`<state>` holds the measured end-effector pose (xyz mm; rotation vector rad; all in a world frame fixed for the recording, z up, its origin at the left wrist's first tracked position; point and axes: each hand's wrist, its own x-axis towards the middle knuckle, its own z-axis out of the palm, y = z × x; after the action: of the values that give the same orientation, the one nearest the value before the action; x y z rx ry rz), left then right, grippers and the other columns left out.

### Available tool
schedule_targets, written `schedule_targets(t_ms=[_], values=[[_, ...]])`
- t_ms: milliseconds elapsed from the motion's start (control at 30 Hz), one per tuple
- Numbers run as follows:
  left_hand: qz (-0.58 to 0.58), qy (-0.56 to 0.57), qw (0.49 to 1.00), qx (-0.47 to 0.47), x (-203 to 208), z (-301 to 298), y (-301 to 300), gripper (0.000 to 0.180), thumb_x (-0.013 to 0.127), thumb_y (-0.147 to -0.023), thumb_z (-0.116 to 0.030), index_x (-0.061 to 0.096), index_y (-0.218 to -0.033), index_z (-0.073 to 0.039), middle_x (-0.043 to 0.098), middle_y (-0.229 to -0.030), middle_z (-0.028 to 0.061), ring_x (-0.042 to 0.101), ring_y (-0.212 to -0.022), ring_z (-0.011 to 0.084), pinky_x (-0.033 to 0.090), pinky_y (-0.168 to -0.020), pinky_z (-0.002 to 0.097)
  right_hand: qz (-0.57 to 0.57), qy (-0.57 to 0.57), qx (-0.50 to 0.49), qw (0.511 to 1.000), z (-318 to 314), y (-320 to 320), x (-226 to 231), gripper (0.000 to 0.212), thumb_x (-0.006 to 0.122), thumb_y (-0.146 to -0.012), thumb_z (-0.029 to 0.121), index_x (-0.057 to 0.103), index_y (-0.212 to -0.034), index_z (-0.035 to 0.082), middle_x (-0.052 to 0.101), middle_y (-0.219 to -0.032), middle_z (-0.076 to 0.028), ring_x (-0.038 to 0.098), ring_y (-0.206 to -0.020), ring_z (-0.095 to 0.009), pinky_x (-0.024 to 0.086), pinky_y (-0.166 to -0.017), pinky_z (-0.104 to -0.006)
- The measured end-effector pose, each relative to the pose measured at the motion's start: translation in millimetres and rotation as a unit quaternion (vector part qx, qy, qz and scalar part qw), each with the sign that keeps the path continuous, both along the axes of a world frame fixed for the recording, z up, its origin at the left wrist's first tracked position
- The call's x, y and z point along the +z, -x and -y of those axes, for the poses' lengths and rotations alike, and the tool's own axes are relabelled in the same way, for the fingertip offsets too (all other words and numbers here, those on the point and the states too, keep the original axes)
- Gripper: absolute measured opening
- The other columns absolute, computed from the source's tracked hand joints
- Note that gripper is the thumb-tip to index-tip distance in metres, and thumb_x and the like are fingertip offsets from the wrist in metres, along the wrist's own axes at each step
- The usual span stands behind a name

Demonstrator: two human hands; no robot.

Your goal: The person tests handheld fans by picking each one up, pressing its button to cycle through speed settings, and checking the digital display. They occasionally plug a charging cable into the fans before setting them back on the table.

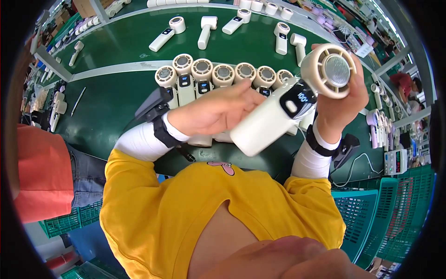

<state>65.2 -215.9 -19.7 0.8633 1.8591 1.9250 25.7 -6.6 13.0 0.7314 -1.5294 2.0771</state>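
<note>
Raised over the bench, a cream handheld fan (262,131) is tilted, its round head up to the right and its handle down to the left. A small display on it is lit. My right hand (332,111) grips it by the head, fingers wrapped behind the grille. My left hand (216,110) is beside the handle with fingers stretched out and holds nothing; whether the fingertips touch the handle, I cannot tell. Beneath my hands lies a row of similar cream fans (202,68), heads pointing away from me, several with lit displays. My left hand and forearm partly cover them.
Beyond a pale divider strip (121,70), more fans (206,31) lie spaced along a green surface. A thin pen-like stick (78,101) lies left. A person in a red shirt (44,172) stands close left. At right are a meter box (395,162), a white cable (357,167) and green crates (388,211).
</note>
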Motion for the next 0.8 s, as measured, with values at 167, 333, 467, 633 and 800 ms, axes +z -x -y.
schedule_targets(t_ms=[167,333,467,633,800], values=[[-0.133,0.021,0.988,0.074,-8.2,-16.2,-26.1,0.027,0.061,-0.075,-0.019,0.047,-0.092,-0.003,0.052,-0.078,0.0094,0.052,-0.065,0.021,0.042,-0.057,0.0295,-0.136,-0.078,-0.09,0.984,11.6,-2.4,-10.5,0.037,0.034,-0.081,0.024,0.044,-0.098,-0.007,0.054,-0.099,-0.025,0.057,-0.087,-0.027,0.045,-0.079,-0.0344],[-0.665,0.081,0.732,0.125,-28.6,3.9,39.0,0.04,0.068,-0.069,-0.027,0.047,-0.09,-0.001,0.054,-0.075,0.0115,0.054,-0.06,0.025,0.043,-0.052,0.03,0.035,-0.273,-0.069,0.959,39.7,-17.6,-10.0,0.029,0.042,-0.081,0.023,0.048,-0.094,-0.002,0.054,-0.099,-0.019,0.056,-0.085,-0.023,0.044,-0.077,-0.031],[-0.593,0.052,0.786,0.167,10.6,4.1,16.2,0.045,0.071,-0.065,-0.031,0.047,-0.088,-0.001,0.054,-0.075,0.013,0.054,-0.06,0.0277,0.043,-0.053,0.0311,0.267,-0.229,0.053,0.934,43.0,-27.8,-16.8,0.022,0.053,-0.078,0.02,0.054,-0.09,0.001,0.057,-0.09,-0.01,0.054,-0.078,-0.016,0.042,-0.071,-0.0239],[-0.393,0.102,0.89,0.207,9.9,4.3,8.7,0.041,0.069,-0.067,-0.031,0.047,-0.086,-0.002,0.054,-0.076,0.012,0.054,-0.063,0.0239,0.042,-0.054,0.0297,-0.223,-0.309,-0.345,0.858,11.4,-7.6,-1.9,0.031,0.051,-0.081,0.03,0.054,-0.096,0.002,0.054,-0.097,-0.008,0.054,-0.087,-0.015,0.042,-0.074,-0.0246],[-0.3,0.144,0.932,0.147,17.4,6.3,-0.8,0.041,0.069,-0.066,-0.033,0.047,-0.084,-0.003,0.054,-0.078,0.0098,0.053,-0.065,0.0121,0.04,-0.055,0.0251,-0.117,-0.021,-0.031,0.992,14.7,-13.2,-1.9,0.057,0.04,-0.081,0.049,0.042,-0.111,0.001,0.047,-0.112,-0.014,0.052,-0.096,-0.021,0.044,-0.08,-0.0307]])
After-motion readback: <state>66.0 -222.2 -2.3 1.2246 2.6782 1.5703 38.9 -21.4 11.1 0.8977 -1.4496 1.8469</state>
